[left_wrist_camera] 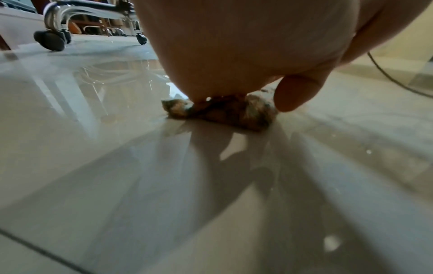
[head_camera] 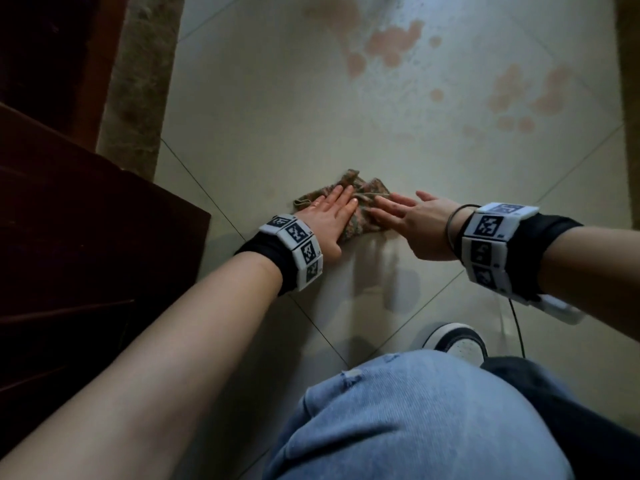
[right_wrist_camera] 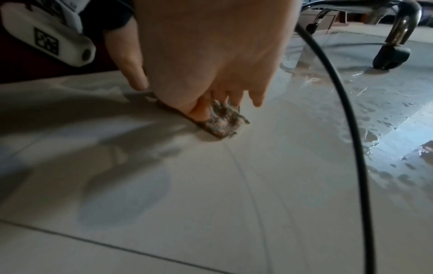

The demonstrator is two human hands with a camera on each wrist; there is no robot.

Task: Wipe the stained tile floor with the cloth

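Observation:
A small mottled brown-green cloth [head_camera: 360,199] lies bunched on the pale tile floor [head_camera: 277,116]. My left hand [head_camera: 332,213] lies flat on its left part, fingers straight, pressing it down. My right hand [head_camera: 405,213] reaches in from the right, its straight fingers resting on the cloth's right edge. Pinkish stains [head_camera: 391,46] and more blotches [head_camera: 530,95] spread over the floor beyond the cloth. In the left wrist view the palm [left_wrist_camera: 234,46] sits above the cloth [left_wrist_camera: 225,113]. In the right wrist view the fingers [right_wrist_camera: 201,109] press the cloth [right_wrist_camera: 222,124].
A dark wooden cabinet [head_camera: 86,220] stands at the left, with a brown marble strip [head_camera: 138,81] behind it. My knee in blue jeans [head_camera: 415,420] and a white shoe [head_camera: 460,341] are near. A chair's castor [right_wrist_camera: 391,57] stands past a wet patch [right_wrist_camera: 351,102]; a cable [right_wrist_camera: 351,129] hangs by my right wrist.

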